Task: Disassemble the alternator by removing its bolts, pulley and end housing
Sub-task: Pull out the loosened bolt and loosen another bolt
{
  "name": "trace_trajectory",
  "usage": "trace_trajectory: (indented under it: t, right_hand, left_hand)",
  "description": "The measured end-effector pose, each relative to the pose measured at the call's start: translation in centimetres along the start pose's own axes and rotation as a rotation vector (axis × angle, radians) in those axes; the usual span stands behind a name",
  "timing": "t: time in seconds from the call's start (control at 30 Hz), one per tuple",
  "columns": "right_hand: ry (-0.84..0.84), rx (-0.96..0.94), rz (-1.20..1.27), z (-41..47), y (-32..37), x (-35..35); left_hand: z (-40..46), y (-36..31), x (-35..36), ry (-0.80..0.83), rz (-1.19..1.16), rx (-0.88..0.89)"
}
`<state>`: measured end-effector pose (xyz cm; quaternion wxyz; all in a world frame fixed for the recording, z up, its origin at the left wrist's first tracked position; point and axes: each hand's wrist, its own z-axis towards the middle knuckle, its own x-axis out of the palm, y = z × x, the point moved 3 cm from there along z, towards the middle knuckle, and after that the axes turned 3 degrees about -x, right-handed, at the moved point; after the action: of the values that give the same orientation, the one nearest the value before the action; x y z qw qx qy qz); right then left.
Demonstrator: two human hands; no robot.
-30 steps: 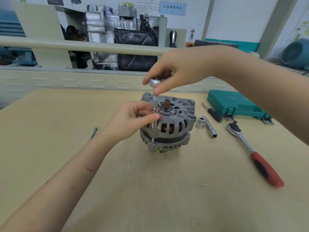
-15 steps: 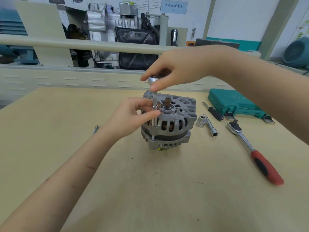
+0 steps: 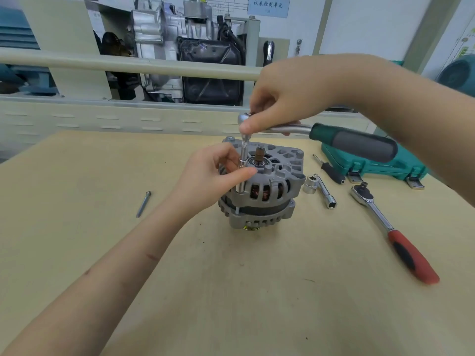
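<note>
A pale wooden workbench (image 3: pixel 231 291) fills the near view, with a low cream partition and a cutaway engine display (image 3: pixel 185 55) standing behind it. Near the middle of the bench stands the alternator (image 3: pixel 267 191), shaft end up, its slotted grey housing showing copper windings through the vents.

The right hand (image 3: pixel 290 98) is above the alternator's near-left edge, fingers and thumb curled around the head of a green-handled ratchet (image 3: pixel 352 145); the thumb presses on the chrome head while the handle juts out to the right, level with the bench and clear of it. From the ratchet head a slim extension bar (image 3: pixel 242 170) drops straight down along the side of the housing to a bolt position at the alternator's rim.

The left hand (image 3: pixel 213 178) comes in from the lower left and pinches that bar about halfway down, thumb on the near side and fingers wrapped behind, its knuckles touching the housing.

On the bench to the left, well apart from the alternator, lies one long removed bolt (image 3: pixel 143 204). To the right lie a loose socket (image 3: pixel 310 185), a tubular socket piece (image 3: pixel 326 195) just beside it, a small dark-handled driver (image 3: pixel 330 169), a red-handled ratchet (image 3: pixel 395 235), and a closed green tool case (image 3: pixel 372 165) near the far edge.
</note>
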<state>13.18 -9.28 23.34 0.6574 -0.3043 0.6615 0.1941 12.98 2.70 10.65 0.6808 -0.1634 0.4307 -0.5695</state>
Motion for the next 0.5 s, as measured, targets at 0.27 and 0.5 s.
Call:
trace_trajectory:
  t: [0.27,0.5]
  right_hand:
    - [0.083,-0.022,-0.002,-0.9,-0.2,-0.1]
    - [0.000,0.004,0.050,0.1,-0.6,0.4]
  left_hand:
    - [0.1,-0.4,-0.5,0.195,-0.060,-0.048]
    - [0.2,-0.2,-0.2,0.003,0.006,-0.023]
